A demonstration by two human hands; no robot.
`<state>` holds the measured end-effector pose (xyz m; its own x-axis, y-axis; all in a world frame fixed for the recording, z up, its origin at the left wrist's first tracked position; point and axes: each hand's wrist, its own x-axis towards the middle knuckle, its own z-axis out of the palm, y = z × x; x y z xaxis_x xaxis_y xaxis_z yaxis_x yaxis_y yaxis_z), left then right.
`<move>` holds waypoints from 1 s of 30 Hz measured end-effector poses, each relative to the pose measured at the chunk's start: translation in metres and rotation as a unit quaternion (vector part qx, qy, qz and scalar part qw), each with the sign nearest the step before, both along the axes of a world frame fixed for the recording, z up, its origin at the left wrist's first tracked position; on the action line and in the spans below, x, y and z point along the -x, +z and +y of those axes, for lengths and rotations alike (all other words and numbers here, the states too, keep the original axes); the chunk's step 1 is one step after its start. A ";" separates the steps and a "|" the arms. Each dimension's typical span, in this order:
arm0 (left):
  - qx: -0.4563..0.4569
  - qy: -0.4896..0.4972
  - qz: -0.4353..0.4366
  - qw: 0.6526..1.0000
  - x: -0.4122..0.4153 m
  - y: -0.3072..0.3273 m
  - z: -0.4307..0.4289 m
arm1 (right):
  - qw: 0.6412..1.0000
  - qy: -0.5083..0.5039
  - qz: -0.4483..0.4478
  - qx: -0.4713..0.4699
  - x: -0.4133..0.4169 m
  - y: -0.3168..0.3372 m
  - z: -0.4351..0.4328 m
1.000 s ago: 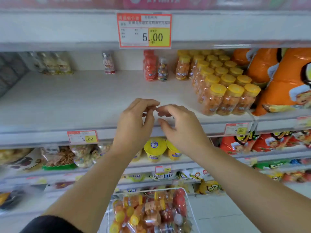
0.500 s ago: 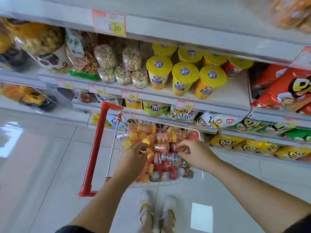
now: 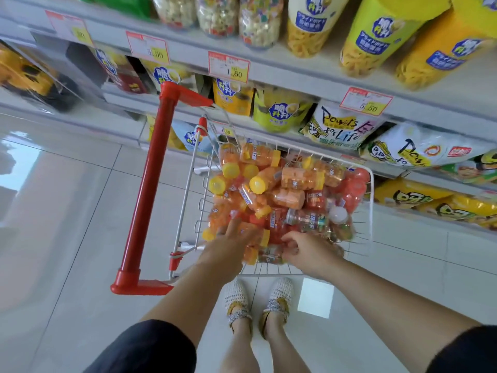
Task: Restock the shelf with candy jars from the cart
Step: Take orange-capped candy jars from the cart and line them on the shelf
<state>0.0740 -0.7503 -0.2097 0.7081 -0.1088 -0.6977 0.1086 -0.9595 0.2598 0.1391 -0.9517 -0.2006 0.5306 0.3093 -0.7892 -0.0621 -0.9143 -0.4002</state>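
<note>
The floor (image 3: 67,238) under me is pale glossy tile. Along its far side runs the shelf (image 3: 295,74), its tiers stacked with yellow snack tubs (image 3: 376,36), clear bags of puffed snacks (image 3: 217,14) and chip bags (image 3: 341,127), with red-and-yellow price tags (image 3: 228,66) clipped on the edges.

Between me and the shelf stands the cart (image 3: 371,211), a small white wire basket with a red handle (image 3: 150,189) on its left side. It is heaped with jars (image 3: 290,184) lying every which way: most hold orange candy under yellow lids, a cluster of red ones sits toward the right, and a few near me hold mixed colours, one with a white lid.

Both my arms reach down into the near end of the basket, dark sleeves at the bottom edge of view. My left hand (image 3: 228,251) lies on the pile with the fingers spread wide and flat over orange jars at the near-left corner; I cannot tell whether it grips any of them. My right hand (image 3: 309,251) is just beside it, fingers curled in narrow against a jar of mixed candy at the near rim; whether it truly holds that jar I cannot tell, as the fingers hide the contact.

Below the basket are my two feet in pale knitted shoes (image 3: 258,300).
</note>
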 end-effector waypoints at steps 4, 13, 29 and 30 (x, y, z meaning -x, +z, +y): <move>-0.013 -0.077 0.002 0.997 0.002 -0.035 0.001 | 1.000 -0.007 0.005 0.005 -0.007 -0.006 0.001; -0.036 -0.104 -0.005 0.994 -0.003 -0.046 0.002 | 0.952 0.108 -0.273 -0.089 -0.067 0.024 0.041; 0.185 0.298 -0.120 0.929 0.004 0.076 0.017 | 0.971 0.059 -0.180 -0.143 -0.103 0.072 0.045; 0.200 0.319 -0.122 0.918 0.005 0.092 0.014 | 0.971 0.011 -0.159 -0.176 -0.101 0.090 0.037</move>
